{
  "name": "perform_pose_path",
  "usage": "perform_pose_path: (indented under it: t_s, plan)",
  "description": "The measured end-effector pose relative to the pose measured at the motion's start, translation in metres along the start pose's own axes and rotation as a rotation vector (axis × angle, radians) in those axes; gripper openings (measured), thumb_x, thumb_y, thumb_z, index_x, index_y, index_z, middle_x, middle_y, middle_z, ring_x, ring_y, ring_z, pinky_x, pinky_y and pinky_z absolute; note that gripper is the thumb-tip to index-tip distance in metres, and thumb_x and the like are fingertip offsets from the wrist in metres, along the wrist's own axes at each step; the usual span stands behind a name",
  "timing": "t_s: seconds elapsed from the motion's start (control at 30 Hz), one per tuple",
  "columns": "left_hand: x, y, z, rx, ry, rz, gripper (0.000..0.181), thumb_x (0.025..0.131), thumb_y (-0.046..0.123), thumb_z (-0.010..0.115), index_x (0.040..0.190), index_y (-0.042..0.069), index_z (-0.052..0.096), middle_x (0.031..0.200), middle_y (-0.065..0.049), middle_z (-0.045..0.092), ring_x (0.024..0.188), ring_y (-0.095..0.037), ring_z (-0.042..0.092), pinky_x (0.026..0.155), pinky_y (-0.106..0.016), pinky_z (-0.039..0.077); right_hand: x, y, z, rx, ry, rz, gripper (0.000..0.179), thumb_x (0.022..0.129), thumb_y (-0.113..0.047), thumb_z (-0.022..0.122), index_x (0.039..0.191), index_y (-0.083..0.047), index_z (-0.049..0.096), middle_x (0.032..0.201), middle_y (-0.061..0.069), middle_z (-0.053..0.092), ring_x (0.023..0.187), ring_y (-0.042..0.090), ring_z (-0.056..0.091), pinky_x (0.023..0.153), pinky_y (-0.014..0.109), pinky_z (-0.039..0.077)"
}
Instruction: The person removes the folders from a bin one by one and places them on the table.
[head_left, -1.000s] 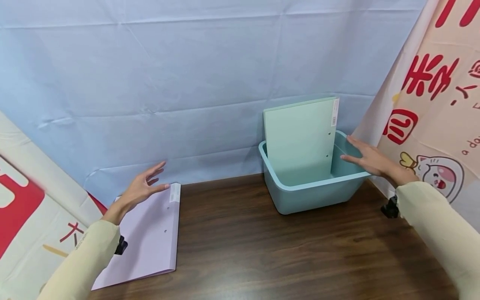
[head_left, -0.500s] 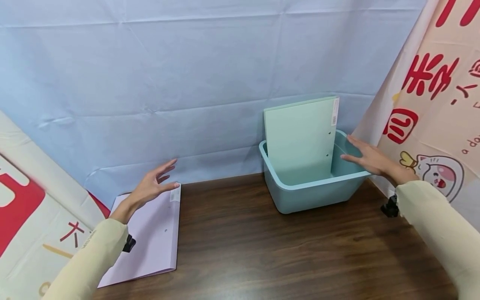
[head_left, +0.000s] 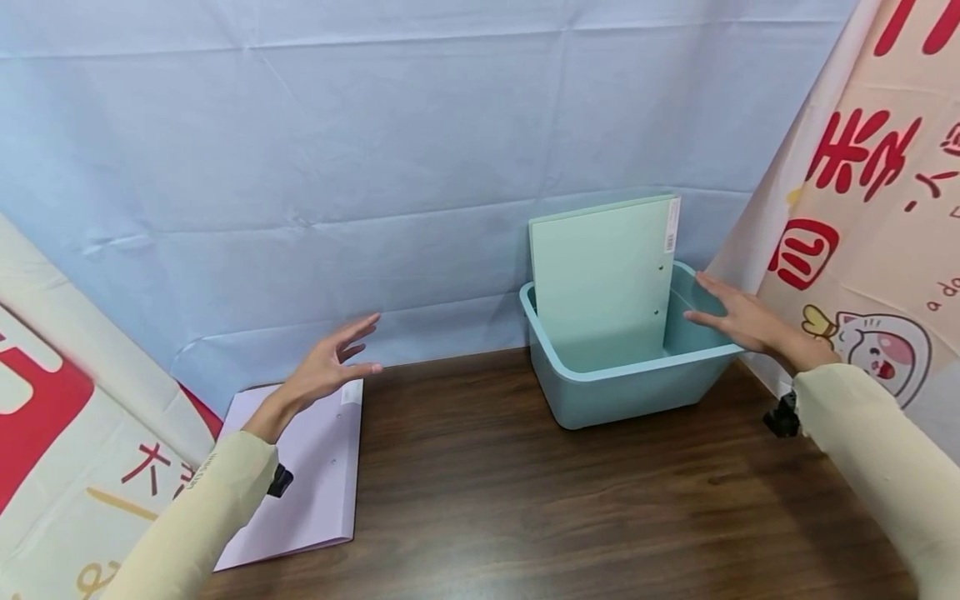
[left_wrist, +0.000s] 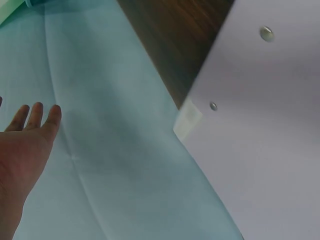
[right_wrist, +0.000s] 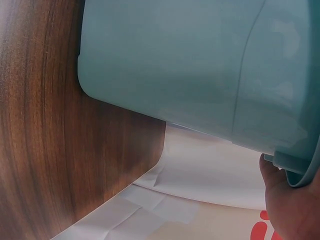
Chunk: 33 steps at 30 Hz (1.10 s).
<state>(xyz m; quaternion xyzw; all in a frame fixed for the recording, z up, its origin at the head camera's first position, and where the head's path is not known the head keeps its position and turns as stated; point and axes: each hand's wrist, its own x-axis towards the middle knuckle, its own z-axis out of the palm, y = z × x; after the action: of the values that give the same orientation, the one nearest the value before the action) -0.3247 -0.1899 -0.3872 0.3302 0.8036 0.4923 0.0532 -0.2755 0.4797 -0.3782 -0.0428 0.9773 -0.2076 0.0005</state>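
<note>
My left hand (head_left: 326,367) hovers over the top of a lilac folder (head_left: 315,475), thumb and fingers apart with nothing between them. In the left wrist view the hand (left_wrist: 27,155) appears left of the folder, which has a white label and metal rivets. My right hand (head_left: 746,321) holds the right rim of a teal plastic bin (head_left: 630,387), thumb over the inside and fingers along the outside. The right wrist view shows a fingertip (right_wrist: 268,167) just under the bin's lip. A mint-green folder (head_left: 600,283) stands upright in the bin, leaning slightly.
The dark wooden tabletop (head_left: 465,500) lies between the lilac folder and the bin. A pale blue cloth (head_left: 375,167) hangs behind. Printed cloths hang at the left (head_left: 67,450) and the right (head_left: 870,250), the right one close beside the bin.
My left hand has drifted right and slightly up, moving across the lilac folder toward its label corner. My right hand and the bin stay in place.
</note>
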Motion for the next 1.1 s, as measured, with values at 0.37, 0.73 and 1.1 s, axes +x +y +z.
perform_pose_path:
  t_s: [0.37, 0.73, 1.1]
  plan:
    - [0.012, 0.012, 0.015, -0.026, -0.014, 0.024, 0.082, 0.085, 0.007, 0.076, 0.153, 0.019, 0.033, 0.160, -0.006, 0.027, 0.145, -0.029, 0.029, 0.115, -0.054, 0.027, 0.000, 0.000, 0.000, -0.005, 0.001, -0.005, 0.091, 0.095, -0.053, 0.054, 0.158, -0.017, 0.000, 0.161, 0.025, 0.004, 0.143, 0.054, 0.009, 0.102, 0.079, 0.014]
    - [0.026, 0.021, 0.032, -0.084, -0.030, 0.084, 0.080, 0.086, 0.007, 0.075, 0.153, 0.017, 0.032, 0.160, -0.011, 0.025, 0.146, -0.031, 0.027, 0.115, -0.055, 0.026, -0.001, 0.002, 0.001, -0.007, 0.020, -0.021, 0.090, 0.095, -0.052, 0.055, 0.158, -0.015, 0.002, 0.161, 0.025, 0.007, 0.142, 0.054, 0.010, 0.103, 0.078, 0.014]
    - [0.044, 0.025, 0.048, -0.097, -0.039, 0.145, 0.081, 0.085, 0.002, 0.074, 0.153, 0.015, 0.033, 0.160, -0.012, 0.025, 0.145, -0.031, 0.028, 0.114, -0.056, 0.026, 0.000, 0.001, 0.002, -0.026, 0.037, -0.008, 0.091, 0.095, -0.053, 0.055, 0.158, -0.014, 0.003, 0.161, 0.025, 0.007, 0.143, 0.053, 0.011, 0.104, 0.077, 0.014]
